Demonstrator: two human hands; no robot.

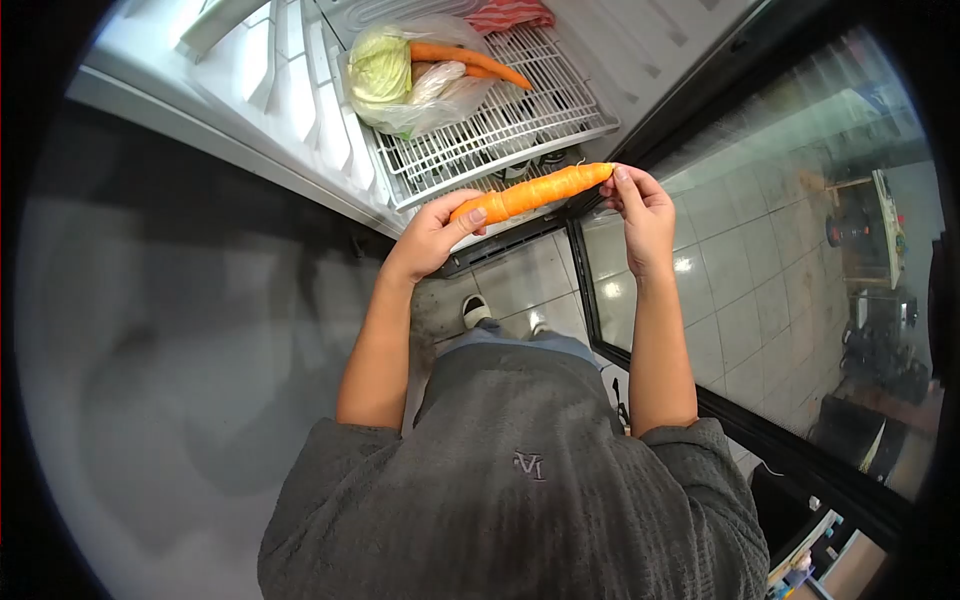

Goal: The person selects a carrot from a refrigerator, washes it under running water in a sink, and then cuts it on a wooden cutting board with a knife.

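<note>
An orange carrot is held nearly level between my two hands, in front of an open fridge. My left hand wraps round its thick end, thumb on top. At the thin tip, my right hand pinches it between thumb and fingers. Beyond the carrot, a clear plastic bag lies on the white wire shelf. In it or at its mouth are a pale green cabbage and more carrots.
The glass fridge door stands open on the right with a black frame. A grey side panel fills the left. A red and white striped item lies at the shelf's back. Tiled floor shows below, with my shoes.
</note>
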